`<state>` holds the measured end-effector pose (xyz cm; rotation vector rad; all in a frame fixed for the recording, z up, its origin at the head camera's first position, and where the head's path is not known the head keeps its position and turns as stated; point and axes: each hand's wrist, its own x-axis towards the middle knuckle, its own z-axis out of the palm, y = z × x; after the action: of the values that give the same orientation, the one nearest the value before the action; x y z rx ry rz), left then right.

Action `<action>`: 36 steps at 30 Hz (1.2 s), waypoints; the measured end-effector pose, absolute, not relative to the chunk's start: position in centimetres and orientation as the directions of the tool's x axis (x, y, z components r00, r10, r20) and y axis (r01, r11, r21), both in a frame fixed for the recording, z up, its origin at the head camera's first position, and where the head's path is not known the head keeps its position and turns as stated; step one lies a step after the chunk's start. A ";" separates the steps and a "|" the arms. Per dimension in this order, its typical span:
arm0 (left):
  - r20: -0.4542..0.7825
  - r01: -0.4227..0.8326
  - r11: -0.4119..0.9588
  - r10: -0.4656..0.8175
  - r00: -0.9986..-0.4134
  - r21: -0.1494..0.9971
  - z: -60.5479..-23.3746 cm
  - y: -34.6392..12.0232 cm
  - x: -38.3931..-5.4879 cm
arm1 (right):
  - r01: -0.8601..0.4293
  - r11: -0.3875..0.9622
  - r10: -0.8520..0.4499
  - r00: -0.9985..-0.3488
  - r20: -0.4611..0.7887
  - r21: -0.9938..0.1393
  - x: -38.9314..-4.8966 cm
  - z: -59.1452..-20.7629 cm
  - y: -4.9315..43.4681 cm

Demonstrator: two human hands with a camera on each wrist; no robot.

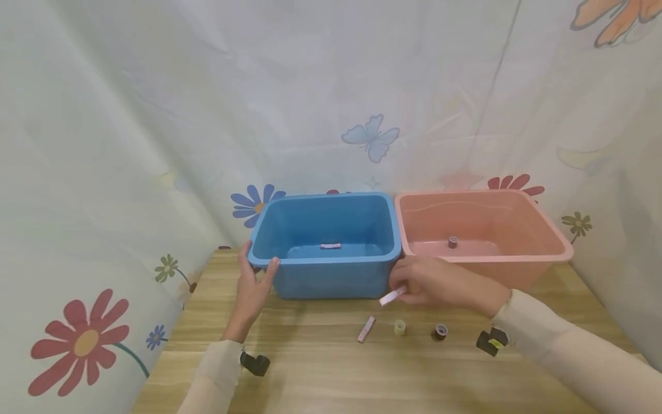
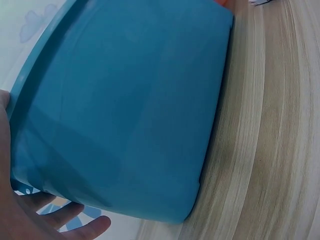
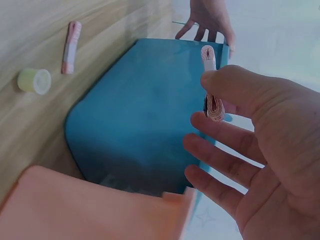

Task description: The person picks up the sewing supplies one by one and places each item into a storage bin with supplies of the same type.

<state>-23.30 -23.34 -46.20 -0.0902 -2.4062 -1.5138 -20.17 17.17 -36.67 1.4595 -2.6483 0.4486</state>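
My left hand (image 1: 252,293) holds the front left corner of a blue tub (image 1: 331,282), its thumb at the rim; several of its fingers (image 2: 92,229) show beside the wall in the left wrist view. In front of the tub's right end, my right hand (image 1: 434,282) pinches a folded soft tape measure (image 3: 210,62), pale with pink and a white band, between thumb and finger. Another folded tape measure (image 1: 330,246) lies inside the blue tub. A third one (image 1: 366,329) rests on the table below the right hand.
A pink tub (image 1: 486,260) stands right of the blue one, with a small dark cylinder (image 1: 453,242) inside. On the wooden table (image 1: 320,374) are a pale green cylinder (image 1: 400,328) and a dark one with a light rim (image 1: 440,332). A patterned curtain (image 1: 310,103) hangs behind.
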 end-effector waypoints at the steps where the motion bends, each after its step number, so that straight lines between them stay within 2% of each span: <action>1: 0.281 0.206 0.449 -0.106 -0.954 0.870 -46.2 -23.3 -23.3 | -0.836 0.506 -0.811 -0.545 0.210 -0.214 -20.2 -36.3 17.2; 6: 0.279 0.195 0.466 -0.117 -0.953 0.863 -45.9 -23.1 -23.1 | -0.826 0.529 -0.796 -0.562 0.225 -0.194 -20.3 -34.9 17.3; 16: 0.301 0.217 0.465 -0.114 -0.947 0.858 -46.0 -23.2 -23.0 | -0.820 0.498 -0.801 -0.559 0.213 -0.281 -21.0 -32.9 17.1; 36: 0.294 0.208 0.467 -0.118 -0.949 0.859 -45.9 -23.1 -22.9 | -0.827 0.521 -0.800 -0.560 0.217 -0.214 -23.7 -28.5 16.9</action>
<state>-22.95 -23.11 -45.90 -0.0758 -2.4075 -1.4741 -23.73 16.94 -28.50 1.4257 -2.6589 0.4503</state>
